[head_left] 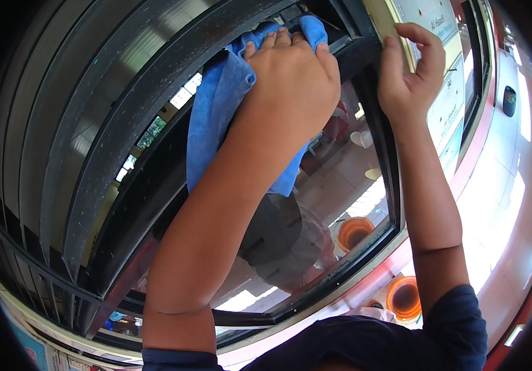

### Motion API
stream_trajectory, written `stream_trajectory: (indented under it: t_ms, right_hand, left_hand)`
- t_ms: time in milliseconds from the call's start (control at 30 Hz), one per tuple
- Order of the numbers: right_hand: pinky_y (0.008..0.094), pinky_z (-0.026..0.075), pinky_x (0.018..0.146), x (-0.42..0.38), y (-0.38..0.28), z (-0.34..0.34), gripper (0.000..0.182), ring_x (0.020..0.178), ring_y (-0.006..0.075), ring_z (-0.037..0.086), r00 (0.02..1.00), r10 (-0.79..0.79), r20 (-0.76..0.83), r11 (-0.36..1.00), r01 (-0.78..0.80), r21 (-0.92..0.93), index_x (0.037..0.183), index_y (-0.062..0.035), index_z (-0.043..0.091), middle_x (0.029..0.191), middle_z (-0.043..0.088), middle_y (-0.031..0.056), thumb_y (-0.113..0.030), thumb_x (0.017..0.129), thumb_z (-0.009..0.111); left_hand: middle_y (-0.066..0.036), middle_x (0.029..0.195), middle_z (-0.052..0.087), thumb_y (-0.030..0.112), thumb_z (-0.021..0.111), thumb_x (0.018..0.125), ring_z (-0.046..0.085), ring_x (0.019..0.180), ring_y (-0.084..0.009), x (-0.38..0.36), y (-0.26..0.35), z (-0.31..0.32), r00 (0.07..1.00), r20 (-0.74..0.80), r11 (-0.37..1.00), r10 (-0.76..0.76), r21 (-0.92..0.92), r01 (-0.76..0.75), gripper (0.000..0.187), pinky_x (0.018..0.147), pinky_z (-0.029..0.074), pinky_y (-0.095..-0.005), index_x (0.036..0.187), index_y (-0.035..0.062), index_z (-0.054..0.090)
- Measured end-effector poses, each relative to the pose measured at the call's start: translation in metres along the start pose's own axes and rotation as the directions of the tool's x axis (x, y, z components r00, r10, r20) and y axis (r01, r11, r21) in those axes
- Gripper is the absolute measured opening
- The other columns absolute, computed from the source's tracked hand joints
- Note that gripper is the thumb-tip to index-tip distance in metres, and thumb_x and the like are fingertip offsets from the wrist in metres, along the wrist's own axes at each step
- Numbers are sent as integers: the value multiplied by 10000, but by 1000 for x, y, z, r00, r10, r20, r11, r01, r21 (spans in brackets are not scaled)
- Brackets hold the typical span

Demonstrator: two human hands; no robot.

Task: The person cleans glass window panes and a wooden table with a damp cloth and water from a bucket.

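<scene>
My left hand (293, 74) is closed on a blue cloth (207, 133) and presses it against the dark frame near the top of a glass pane. Part of the cloth hangs below the wrist, behind my forearm. At the right, my right hand (414, 71) is raised beside a cream frame edge (380, 28). Its thumb and index finger are curved with a gap between them, and the fingertips seem to rest at that edge. Below the cloth, the glass pane (340, 179) carries reflections of the room.
Dark slats (117, 117) run along the left. Printed sheets (433, 25) are mounted at the upper right. An orange bucket (404, 298) stands on the floor below, and its reflection shows in the glass. A dark container (509, 101) stands farther off on the tiled floor.
</scene>
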State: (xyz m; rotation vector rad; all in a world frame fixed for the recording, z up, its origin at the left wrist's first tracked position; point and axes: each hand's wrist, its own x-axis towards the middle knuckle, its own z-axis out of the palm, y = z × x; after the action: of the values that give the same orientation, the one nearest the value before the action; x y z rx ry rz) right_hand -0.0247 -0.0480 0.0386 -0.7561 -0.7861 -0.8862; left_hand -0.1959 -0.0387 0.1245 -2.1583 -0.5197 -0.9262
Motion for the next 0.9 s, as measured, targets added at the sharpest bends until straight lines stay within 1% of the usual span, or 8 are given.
stream_trajectory:
  t_ms: [133, 267, 367, 400, 500, 733, 833, 900]
  right_hand:
    - [379, 440, 934, 6, 1, 15, 454, 1113, 307, 561, 972, -202, 118, 922, 229, -313, 1247, -140, 601, 1215, 582, 99, -117, 808, 714]
    - [410, 442, 942, 0, 17, 19, 473, 1101, 308, 567, 971, -213, 105, 933, 234, -272, 1272, -166, 588, 1247, 555, 100, -139, 812, 700]
    - [418, 442, 945, -2, 16, 13, 455, 1069, 313, 581, 959, -226, 171, 905, 272, -327, 1241, -164, 600, 1244, 554, 103, -133, 797, 694]
    - [439, 436, 959, -2, 15, 12, 425, 1102, 326, 586, 962, -220, 159, 917, 260, -304, 1197, -164, 618, 1256, 550, 105, -117, 781, 685]
    - [461, 423, 982, -2, 14, 9, 398, 1177, 341, 568, 953, -242, 183, 891, 293, -347, 1164, -168, 633, 1276, 546, 109, -111, 772, 674]
    - [493, 401, 1029, -4, 17, 8, 353, 1259, 353, 531, 947, -243, 212, 897, 302, -323, 1092, -172, 659, 1305, 550, 125, -128, 742, 678]
    - [543, 415, 978, 1, 14, 5, 282, 1180, 449, 542, 944, -240, 227, 910, 300, -288, 1062, -87, 633, 1254, 555, 243, -154, 789, 626]
    - [553, 395, 997, 0, 16, 6, 305, 1219, 432, 513, 943, -239, 233, 913, 300, -277, 1054, -109, 639, 1301, 518, 211, -137, 750, 647]
  left_hand:
    - [-308, 939, 673, 282, 397, 987, 652, 900, -462, 26, 12, 15, 999, 28, 998, 38, -55, -37, 474, 876, 486, -545, 814, -62, 674]
    - [-308, 1023, 666, 288, 464, 973, 650, 921, -447, 35, 15, 29, 999, 48, 1000, -20, -10, 20, 415, 903, 475, -537, 921, -52, 696]
    - [-283, 1126, 640, 268, 576, 935, 641, 969, -418, 21, 13, 19, 945, -219, 969, 243, 109, -224, 354, 973, 443, -534, 1091, -30, 691]
    - [-252, 1180, 609, 246, 665, 891, 628, 1014, -398, 10, 20, 7, 974, -113, 972, 196, 152, -179, 414, 1034, 399, -545, 1231, 10, 651]
    - [-214, 1119, 629, 249, 671, 892, 636, 1010, -382, 2, 18, 2, 988, 24, 980, 150, 131, -152, 404, 1015, 412, -563, 1231, 31, 650]
    - [-209, 892, 712, 232, 578, 910, 689, 851, -403, 49, 11, -1, 973, 137, 975, -184, 147, 164, 256, 796, 545, -480, 990, 29, 714]
    - [-212, 882, 712, 247, 545, 915, 697, 852, -394, 52, 28, 9, 966, 151, 974, -209, 123, 192, 285, 788, 549, -479, 909, 22, 720]
    - [-187, 908, 721, 247, 578, 897, 699, 857, -386, 43, 33, 20, 989, 127, 970, -76, 237, 44, 261, 794, 551, -472, 911, 25, 716]
